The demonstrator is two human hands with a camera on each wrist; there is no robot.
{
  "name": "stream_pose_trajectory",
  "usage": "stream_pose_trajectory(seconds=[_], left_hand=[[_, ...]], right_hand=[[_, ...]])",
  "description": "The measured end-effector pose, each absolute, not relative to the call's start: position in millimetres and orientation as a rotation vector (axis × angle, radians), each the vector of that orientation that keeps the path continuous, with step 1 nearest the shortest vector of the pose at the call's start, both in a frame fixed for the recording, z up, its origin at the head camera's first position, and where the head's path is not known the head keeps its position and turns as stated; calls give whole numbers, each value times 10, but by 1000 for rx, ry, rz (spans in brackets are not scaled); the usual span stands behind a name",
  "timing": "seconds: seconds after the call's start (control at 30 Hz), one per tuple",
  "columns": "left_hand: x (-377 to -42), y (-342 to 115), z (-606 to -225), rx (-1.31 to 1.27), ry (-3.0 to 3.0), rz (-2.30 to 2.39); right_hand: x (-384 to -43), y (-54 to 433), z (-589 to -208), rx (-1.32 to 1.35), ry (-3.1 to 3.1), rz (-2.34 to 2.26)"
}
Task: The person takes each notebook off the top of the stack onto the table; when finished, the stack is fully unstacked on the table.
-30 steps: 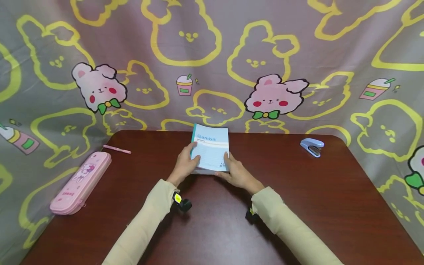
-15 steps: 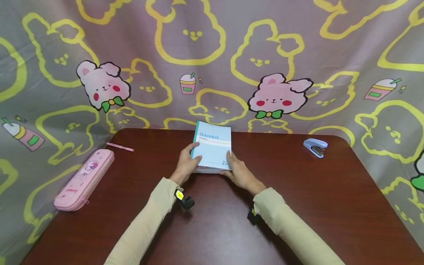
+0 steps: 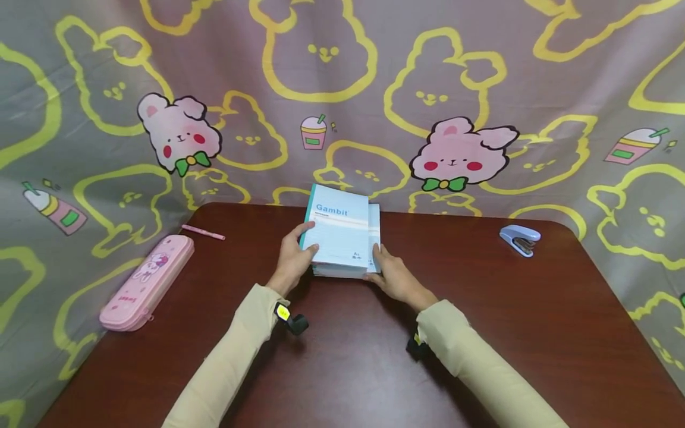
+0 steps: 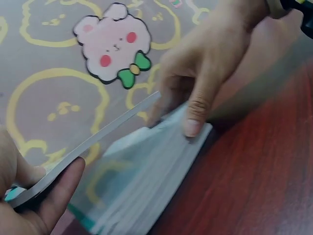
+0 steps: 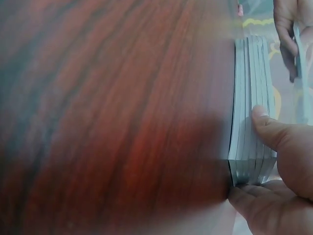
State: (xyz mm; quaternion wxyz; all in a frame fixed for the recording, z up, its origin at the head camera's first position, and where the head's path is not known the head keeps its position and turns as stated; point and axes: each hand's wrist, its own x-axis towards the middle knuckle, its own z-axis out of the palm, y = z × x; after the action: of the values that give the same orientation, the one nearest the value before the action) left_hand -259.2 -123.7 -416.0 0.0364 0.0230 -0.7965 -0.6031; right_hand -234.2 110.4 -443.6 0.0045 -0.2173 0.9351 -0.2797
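Note:
A pale blue notebook (image 3: pixel 338 229) marked "Gambit", with a green spine, is held above a stack of notebooks (image 3: pixel 374 223) at the back middle of the table. My left hand (image 3: pixel 293 257) pinches its left edge between thumb and fingers. In the left wrist view a gap shows between the lifted notebook (image 4: pixel 100 133) and the stack (image 4: pixel 156 171). On the right my right hand (image 3: pixel 400 278) grips the near right corner of the stack. Its thumb (image 5: pixel 266 125) presses the page edges in the right wrist view, fingers round the corner.
To the left lie a pink pencil case (image 3: pixel 147 282) and a pink pen (image 3: pixel 203 232). A light blue stapler (image 3: pixel 520 239) stands at the right on the dark red-brown table (image 3: pixel 353 368). A patterned curtain (image 3: pixel 358 77) hangs behind the table.
The top notebook has risen and shifted left off the stack with my left hand, uncovering the right side of the notebook below. My right hand stays at the stack's corner.

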Motion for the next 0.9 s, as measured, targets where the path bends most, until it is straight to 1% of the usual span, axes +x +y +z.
stream_pose_trajectory(seconds=[0.27,0.53,0.7,0.9], left_hand=[[-2493,-1604,-4012,110,-2375,-1939],[-2391,-2118,-3911,178,-2336,-1915],[-2355,-2460,-3928,223,-2346,-1861],[-2399,-2654,-4055,245,-2388,-1838]], right_hand=[[-2352,1118,-4470,-648,2920,-887],[-2350,1140,-4464,-659,2938,-901],[-2361,1091,-4479,-691,2944,-892],[-2368,1087,-4481,-692,2955,-884]])
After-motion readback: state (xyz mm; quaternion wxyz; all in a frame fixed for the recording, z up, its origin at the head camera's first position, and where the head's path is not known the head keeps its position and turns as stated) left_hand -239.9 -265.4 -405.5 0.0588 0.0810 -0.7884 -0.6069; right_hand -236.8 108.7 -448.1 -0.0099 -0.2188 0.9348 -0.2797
